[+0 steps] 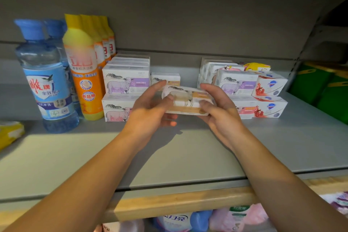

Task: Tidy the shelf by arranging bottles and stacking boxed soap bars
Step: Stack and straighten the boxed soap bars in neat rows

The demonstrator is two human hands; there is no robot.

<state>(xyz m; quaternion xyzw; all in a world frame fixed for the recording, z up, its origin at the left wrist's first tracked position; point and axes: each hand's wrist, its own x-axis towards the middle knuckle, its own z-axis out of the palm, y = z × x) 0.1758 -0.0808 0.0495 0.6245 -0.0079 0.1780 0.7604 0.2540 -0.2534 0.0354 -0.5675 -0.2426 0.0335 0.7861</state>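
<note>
Hands meet over the middle of a shop shelf (188,156), both holding boxed soap between them. The left hand (150,107) grips the left end, thumb on the front face and fingers curled beneath; the right hand (218,111) pinches the right end, thumb in front, fingers behind. What they hold appears to be two orange-banded soap boxes (186,100), one on top of the other, raised just above the shelf with the long axis running left to right, roughly level and parallel to the shelf edge.

Directly behind the held boxes, close to the fingertips, a matching orange-banded box (165,78) lies flat in the gap between two stacks. That gap looks like the likely destination, a short push forward and away from the person. To its left stands a purple-banded stack (125,84), two high at the front, touching an orange dish-soap bottle (84,73) and, beyond that, a blue bottle (47,73). To the right sits a mixed pile of purple, pink and red boxes (263,90), less evenly squared. Neither hand is clearly nearer the gap; it lies between them, slightly toward the left hand.
</note>
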